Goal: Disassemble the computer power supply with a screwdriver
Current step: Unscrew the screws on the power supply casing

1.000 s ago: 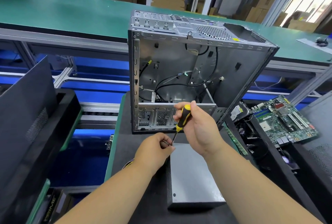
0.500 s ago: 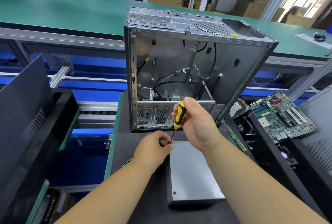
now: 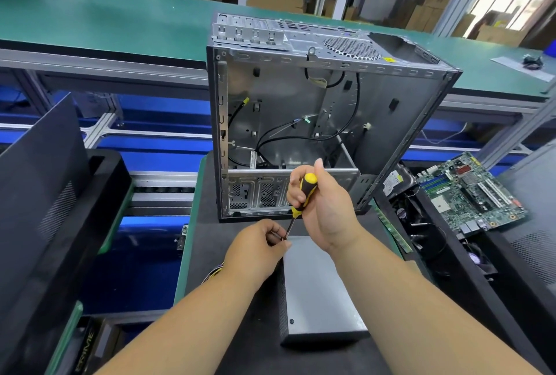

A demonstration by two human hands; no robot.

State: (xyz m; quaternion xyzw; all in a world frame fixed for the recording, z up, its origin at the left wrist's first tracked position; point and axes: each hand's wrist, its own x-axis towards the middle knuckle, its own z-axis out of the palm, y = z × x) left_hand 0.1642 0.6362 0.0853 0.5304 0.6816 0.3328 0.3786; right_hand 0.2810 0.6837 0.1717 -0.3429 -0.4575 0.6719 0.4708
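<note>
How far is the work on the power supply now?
Done: the power supply lies out of the empty case. In hand: the right hand works the screwdriver at its far corner, the left hand pinching near the tip. Left: its cover looks closed.

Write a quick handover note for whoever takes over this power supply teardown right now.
Right hand grips the screwdriver, tip at the power supply's far left corner. Left hand pinches at the tip there; the screw itself is hidden. The supply lies on the black mat before the empty computer case. Its cover is still on; a near-side screw remains.
</note>
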